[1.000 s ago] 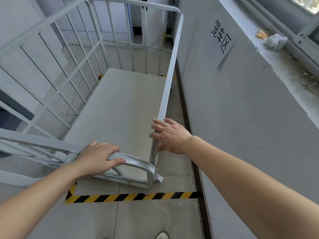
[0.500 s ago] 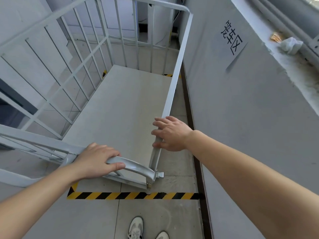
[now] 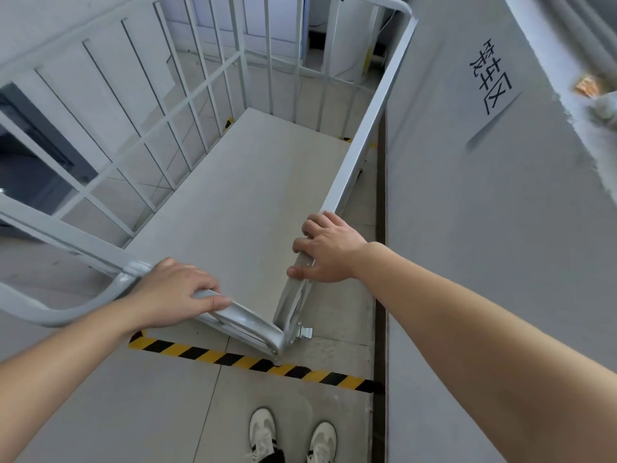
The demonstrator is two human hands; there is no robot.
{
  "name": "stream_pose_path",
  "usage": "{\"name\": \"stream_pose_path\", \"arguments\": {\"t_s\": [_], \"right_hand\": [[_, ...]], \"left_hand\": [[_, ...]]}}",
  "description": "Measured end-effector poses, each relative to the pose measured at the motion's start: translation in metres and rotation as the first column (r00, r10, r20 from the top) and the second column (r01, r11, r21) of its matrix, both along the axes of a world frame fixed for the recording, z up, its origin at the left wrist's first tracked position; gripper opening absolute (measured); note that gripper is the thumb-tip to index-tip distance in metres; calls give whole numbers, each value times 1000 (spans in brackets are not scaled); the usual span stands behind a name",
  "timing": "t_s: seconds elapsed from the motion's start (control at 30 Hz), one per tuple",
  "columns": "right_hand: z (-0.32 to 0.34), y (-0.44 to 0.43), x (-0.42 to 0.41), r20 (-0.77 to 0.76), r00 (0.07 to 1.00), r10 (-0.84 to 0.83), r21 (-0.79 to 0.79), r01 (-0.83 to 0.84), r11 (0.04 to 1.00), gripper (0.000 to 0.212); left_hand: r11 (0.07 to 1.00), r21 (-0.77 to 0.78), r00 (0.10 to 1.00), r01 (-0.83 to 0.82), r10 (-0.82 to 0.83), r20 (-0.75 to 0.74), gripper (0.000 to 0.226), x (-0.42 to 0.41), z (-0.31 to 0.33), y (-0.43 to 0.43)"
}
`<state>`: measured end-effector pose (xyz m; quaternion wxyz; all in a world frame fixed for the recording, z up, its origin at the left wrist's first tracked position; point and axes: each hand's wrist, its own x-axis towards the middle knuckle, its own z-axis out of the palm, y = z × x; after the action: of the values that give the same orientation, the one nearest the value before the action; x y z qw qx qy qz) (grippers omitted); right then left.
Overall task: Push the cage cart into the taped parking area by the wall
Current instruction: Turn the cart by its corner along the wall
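Observation:
A white metal cage cart (image 3: 364,125) with barred sides and a pale flat deck stands alongside the grey wall (image 3: 467,245) on the right. My left hand (image 3: 173,292) is closed over the cart's near top rail. My right hand (image 3: 325,250) lies on the top rail of the wall-side panel, fingers curled over it. Yellow-and-black tape (image 3: 213,355) runs across the floor just in front of the cart's near corner. More tape (image 3: 228,123) shows through the bars at the far left of the cart.
A paper sign (image 3: 490,80) with black characters hangs on the wall above the cart. A window ledge (image 3: 597,105) with small debris runs at the upper right. My two white shoes (image 3: 290,439) stand behind the tape. A dark doorway (image 3: 30,162) lies to the left.
The view has tilted down and my shoes have come into sight. The cart's near corner sits slightly farther from the tape line. Both hands keep their hold on the rails.

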<state>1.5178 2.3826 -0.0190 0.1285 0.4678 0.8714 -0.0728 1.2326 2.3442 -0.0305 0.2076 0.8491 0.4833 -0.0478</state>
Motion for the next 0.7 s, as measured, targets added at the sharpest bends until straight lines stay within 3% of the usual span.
{"name": "stream_pose_path", "arguments": {"t_s": [0.43, 0.7], "right_hand": [[11, 9, -2, 119, 993, 23, -117, -9, 993, 64], [11, 6, -4, 101, 995, 4, -123, 8, 992, 66]], "left_hand": [[1000, -5, 1000, 21, -21, 8, 93, 7, 3, -4], [1000, 1, 1000, 15, -15, -1, 95, 6, 2, -6]]}}
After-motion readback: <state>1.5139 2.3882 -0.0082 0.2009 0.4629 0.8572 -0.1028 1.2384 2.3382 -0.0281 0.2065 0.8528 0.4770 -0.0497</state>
